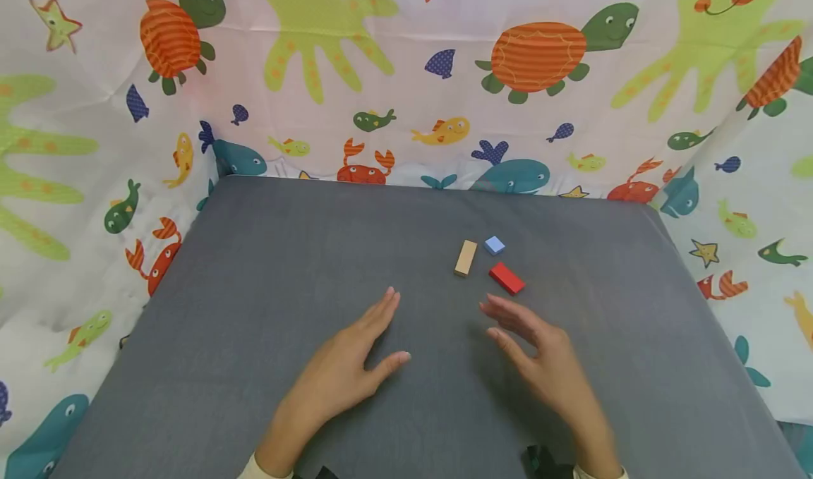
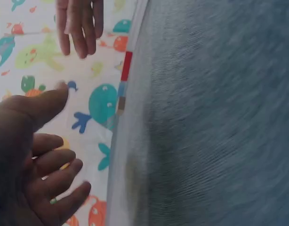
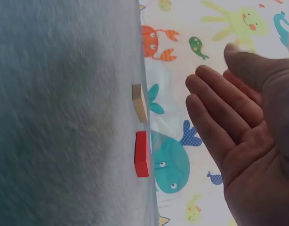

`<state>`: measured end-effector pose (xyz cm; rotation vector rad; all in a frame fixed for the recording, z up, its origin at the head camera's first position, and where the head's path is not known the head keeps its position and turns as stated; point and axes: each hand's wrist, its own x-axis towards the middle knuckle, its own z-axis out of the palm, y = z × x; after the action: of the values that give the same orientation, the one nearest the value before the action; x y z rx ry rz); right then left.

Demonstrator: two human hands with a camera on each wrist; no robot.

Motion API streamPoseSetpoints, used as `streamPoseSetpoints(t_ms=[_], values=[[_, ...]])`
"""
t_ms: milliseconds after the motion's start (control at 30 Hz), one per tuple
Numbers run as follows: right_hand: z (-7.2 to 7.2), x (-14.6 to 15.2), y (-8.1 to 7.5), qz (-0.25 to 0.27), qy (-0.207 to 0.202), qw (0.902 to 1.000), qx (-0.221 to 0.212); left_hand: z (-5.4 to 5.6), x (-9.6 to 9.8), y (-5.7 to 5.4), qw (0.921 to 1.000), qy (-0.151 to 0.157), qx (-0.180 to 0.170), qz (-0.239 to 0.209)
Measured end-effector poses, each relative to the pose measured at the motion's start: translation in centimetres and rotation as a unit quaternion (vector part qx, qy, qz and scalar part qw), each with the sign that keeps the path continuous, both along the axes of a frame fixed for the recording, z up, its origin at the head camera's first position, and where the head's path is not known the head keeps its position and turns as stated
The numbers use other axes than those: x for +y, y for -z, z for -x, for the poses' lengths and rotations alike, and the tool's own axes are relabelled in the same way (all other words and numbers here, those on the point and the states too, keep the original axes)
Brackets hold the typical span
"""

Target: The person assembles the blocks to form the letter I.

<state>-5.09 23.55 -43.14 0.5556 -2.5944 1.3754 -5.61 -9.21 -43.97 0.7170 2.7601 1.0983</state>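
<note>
Three small blocks lie close together on the grey tabletop, right of centre in the head view: a tan oblong block (image 1: 466,258), a light blue cube-like block (image 1: 494,245) and a red oblong block (image 1: 507,278). My right hand (image 1: 540,359) hovers just on the near side of the red block, fingers loosely bent and holding nothing. Farther left, my left hand (image 1: 346,370) has its fingers extended and thumb spread, also holding nothing. In the right wrist view the red block (image 3: 142,154) and tan block (image 3: 139,103) show beyond the palm; the blue one is mostly hidden there.
The grey table (image 1: 267,310) slopes away to a far edge. Behind it and along both sides hangs a white cloth (image 1: 394,63) printed with turtles, whales, crabs and fish. Dark straps or devices sit at both wrists, partly cut off.
</note>
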Motion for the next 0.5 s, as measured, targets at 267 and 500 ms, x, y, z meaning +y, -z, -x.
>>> streamPoseSetpoints(t_ms=[267,500], values=[[1.3,1.6,-0.9,-0.015,0.034,0.9992,-0.018,2.8,0.9,-1.4,0.9961,-0.002,0.041,-0.079],[2.5,2.5,-1.6,-0.049,0.049,0.9974,-0.017,5.0,2.5,-2.4,0.9958,-0.007,0.051,-0.076]])
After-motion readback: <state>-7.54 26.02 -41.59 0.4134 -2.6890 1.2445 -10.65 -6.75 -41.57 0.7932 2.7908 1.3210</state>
